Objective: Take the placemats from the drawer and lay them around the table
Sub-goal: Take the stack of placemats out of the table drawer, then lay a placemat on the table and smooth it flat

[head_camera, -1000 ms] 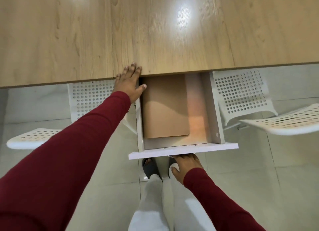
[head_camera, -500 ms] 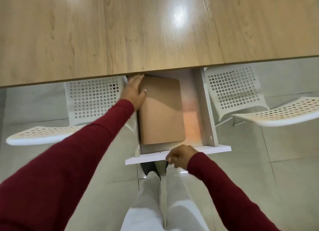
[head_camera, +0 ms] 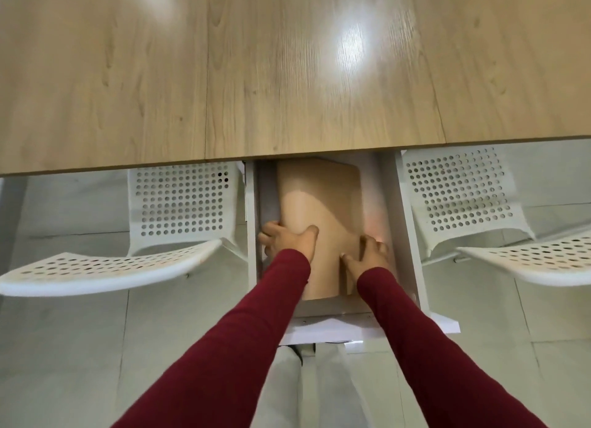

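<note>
Placemats: tan, smooth, stacked, rounded corners; inside open white drawer under wooden table; top mat's left edge lifted, curling; far end hidden beneath tabletop.

White perforated chairs, grey tiled floor

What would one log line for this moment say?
stage: taking out | left hand: gripping tan placemats, edge lifted | right hand: on placemats | white drawer: open | wooden table: bare

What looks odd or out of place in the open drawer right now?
Only the placemats: they bow upward inside the drawer because the left hand and right hand grip their edges. No damage visible.
</note>
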